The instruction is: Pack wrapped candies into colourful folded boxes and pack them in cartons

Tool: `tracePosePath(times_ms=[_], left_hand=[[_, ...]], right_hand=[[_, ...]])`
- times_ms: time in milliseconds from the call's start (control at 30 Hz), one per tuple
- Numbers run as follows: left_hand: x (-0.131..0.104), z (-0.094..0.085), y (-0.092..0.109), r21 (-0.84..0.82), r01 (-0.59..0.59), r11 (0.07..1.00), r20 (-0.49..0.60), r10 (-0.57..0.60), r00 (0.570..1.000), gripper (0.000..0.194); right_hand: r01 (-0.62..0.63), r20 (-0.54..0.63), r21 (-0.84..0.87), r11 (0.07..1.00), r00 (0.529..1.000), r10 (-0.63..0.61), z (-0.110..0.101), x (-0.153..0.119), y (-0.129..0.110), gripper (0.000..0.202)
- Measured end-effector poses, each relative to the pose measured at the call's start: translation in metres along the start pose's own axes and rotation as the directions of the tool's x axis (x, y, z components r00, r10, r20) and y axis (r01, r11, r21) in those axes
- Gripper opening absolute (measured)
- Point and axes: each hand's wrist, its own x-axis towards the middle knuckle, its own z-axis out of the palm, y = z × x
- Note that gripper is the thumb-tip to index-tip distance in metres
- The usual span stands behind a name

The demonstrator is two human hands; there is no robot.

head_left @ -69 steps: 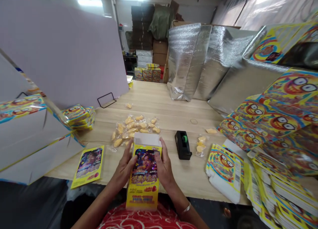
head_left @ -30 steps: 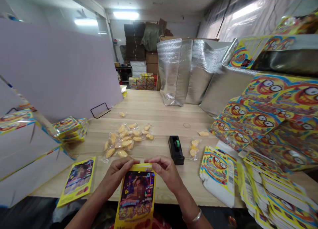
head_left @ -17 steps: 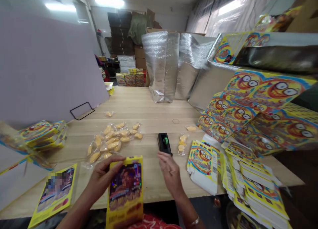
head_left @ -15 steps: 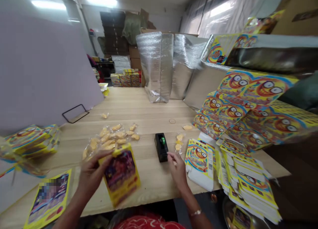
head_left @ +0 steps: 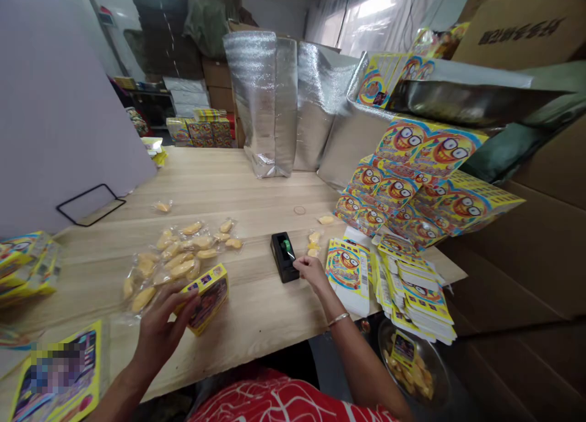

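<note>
Left grip is clasping the yellow box, seemingly steadying it; right grip is pinching closed, the tape dispenser sitting just beside, any held tape unclear.

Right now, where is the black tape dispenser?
In the head view, the black tape dispenser sits on the table near the middle, at the right hand's fingertips, left of the small wrapped pieces.

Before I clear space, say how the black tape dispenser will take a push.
The black tape dispenser looks stiff, with a hard-edged body. Sitting long and low on the table, it should slide rather than tip. The round green roll may turn.
</note>
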Motion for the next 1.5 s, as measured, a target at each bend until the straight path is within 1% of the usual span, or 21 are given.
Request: tracePosePath(times_ms=[133,300,433,567,700,733,767,867,900,933,1000,1067,1133,1267,1300,1333,1367,1400,1433,1467,1500], left_hand=[[-0.001,0.001,-0.002,-0.008,-0.009,1.0,-0.014,0.009,1.0,0.011],[-0.001,0.003,-0.006,-0.018,0.015,1.0,-0.012,-0.016,1.0,0.011],[0.003,0.003,0.002,-0.072,0.048,0.996,-0.038,-0.051,0.998,0.009],[0.007,0.002,0.012,-0.094,0.069,0.993,-0.043,-0.073,0.996,0.006],[0.008,0.001,0.013,-0.065,0.053,0.996,-0.05,-0.056,0.997,0.005],[0.008,0.001,0.013,-0.062,0.043,0.997,-0.055,-0.046,0.997,0.004],[0.007,0.0,0.013,-0.063,0.028,0.998,-0.06,-0.031,0.998,0.004],[0.005,0.0,0.012,-0.071,-0.02,0.997,-0.066,0.015,0.998,0.005],[0.004,0.0,0.012,-0.072,-0.027,0.997,-0.065,0.023,0.998,0.006],[0.003,0.0,0.011,-0.072,-0.026,0.997,-0.061,0.022,0.998,0.007],[0.001,0.001,0.01,-0.076,-0.025,0.997,-0.044,0.022,0.999,0.007],[0.001,0.003,0.009,-0.084,-0.027,0.996,-0.022,0.026,0.999,0.008],[0.002,0.003,0.01,-0.096,-0.022,0.995,0.004,0.023,1.0,0.009],[-0.007,-0.01,0.023,-0.165,0.055,0.985,0.101,-0.039,0.994,0.006],[-0.015,-0.018,0.028,-0.186,0.07,0.98,0.163,-0.039,0.986,0.008],[-0.025,-0.026,0.032,-0.198,0.078,0.977,0.236,-0.03,0.971,0.014],[-0.038,-0.036,0.034,-0.202,0.075,0.976,0.311,-0.008,0.95,0.024],[-0.053,-0.046,0.034,-0.186,0.067,0.98,0.375,0.008,0.927,0.038],[-0.069,-0.055,0.03,-0.161,0.05,0.986,0.415,0.022,0.909,0.049],[-0.086,-0.064,0.022,-0.135,0.022,0.991,0.436,0.039,0.899,0.052],[-0.102,-0.071,0.011,-0.099,-0.019,0.995,0.452,0.062,0.89,0.053]], right_hand=[[0.015,-0.076,0.092,0.996,0.997,-0.008,0.008,-0.019,0.011,0.037],[0.05,-0.169,0.105,0.993,0.985,-0.031,0.018,-0.046,0.028,0.035],[0.102,-0.151,0.082,0.991,0.984,-0.089,0.023,-0.058,0.027,0.028],[0.161,-0.002,0.143,0.977,0.987,-0.162,0.042,-0.075,-0.002,0.028],[0.157,0.204,0.35,0.924,0.95,-0.238,0.09,-0.097,-0.055,0.024],[0.119,0.252,0.41,0.904,0.938,-0.238,0.104,-0.101,-0.069,0.027],[0.067,0.294,0.466,0.882,0.929,-0.226,0.116,-0.103,-0.081,0.039],[-0.124,0.354,0.548,0.827,0.93,-0.095,0.146,-0.1,-0.107,0.089],[-0.184,0.357,0.529,0.828,0.934,-0.021,0.151,-0.096,-0.112,0.098],[-0.234,0.358,0.489,0.84,0.932,0.051,0.154,-0.092,-0.115,0.1],[-0.293,0.396,0.367,0.883,0.908,0.136,0.156,-0.083,-0.118,0.09],[-0.241,0.489,0.234,0.942,0.867,0.1,0.152,-0.075,-0.118,0.066],[-0.071,0.565,0.151,0.986,0.825,-0.027,0.145,-0.07,-0.114,0.045],[0.316,0.512,-0.01,0.949,0.817,-0.266,0.117,-0.077,-0.096,0.032],[0.357,0.547,-0.038,0.933,0.789,-0.279,0.107,-0.08,-0.09,0.032],[0.36,0.639,-0.036,0.932,0.726,-0.255,0.096,-0.084,-0.085,0.035],[0.323,0.763,-0.011,0.946,0.614,-0.201,0.084,-0.086,-0.079,0.039],[0.254,0.875,0.016,0.967,0.464,-0.136,0.075,-0.086,-0.074,0.043],[0.182,0.939,0.03,0.983,0.333,-0.09,0.069,-0.084,-0.071,0.046],[0.143,0.958,0.034,0.989,0.278,-0.073,0.068,-0.08,-0.069,0.044],[0.175,0.942,0.029,0.984,0.325,-0.086,0.073,-0.074,-0.068,0.037]])
